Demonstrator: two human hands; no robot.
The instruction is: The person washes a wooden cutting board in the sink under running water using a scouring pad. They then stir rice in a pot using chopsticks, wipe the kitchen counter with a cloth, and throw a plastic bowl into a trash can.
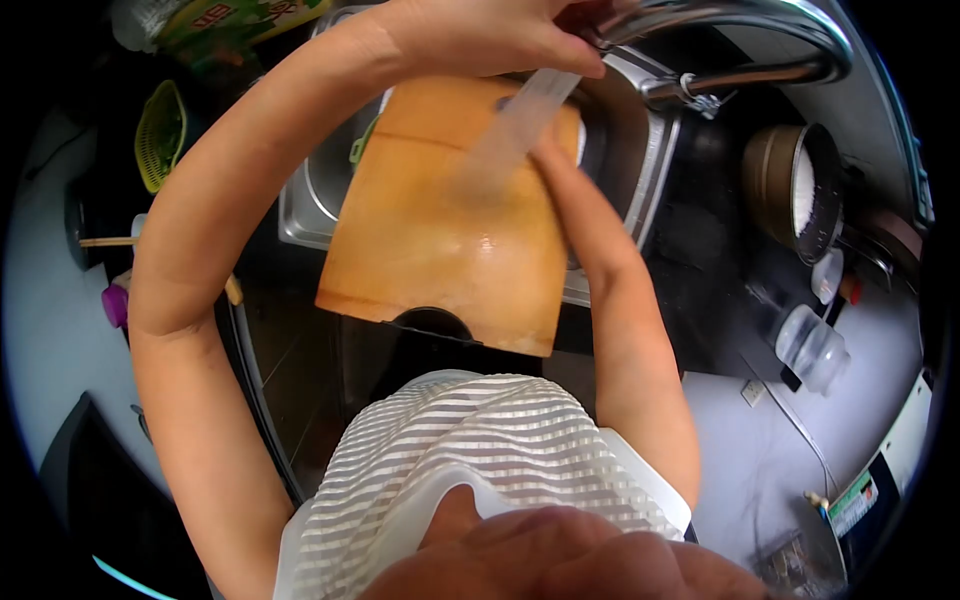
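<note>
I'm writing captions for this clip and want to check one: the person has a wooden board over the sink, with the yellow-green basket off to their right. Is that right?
Not quite: the basket is off to the person's left, as the head view shows. The rest stands: the person has a wooden board over the sink.

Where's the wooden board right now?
Head view, centre: the wooden board is over the sink, between the person's left forearm and right forearm, with the faucet beyond its upper-right corner.
</note>
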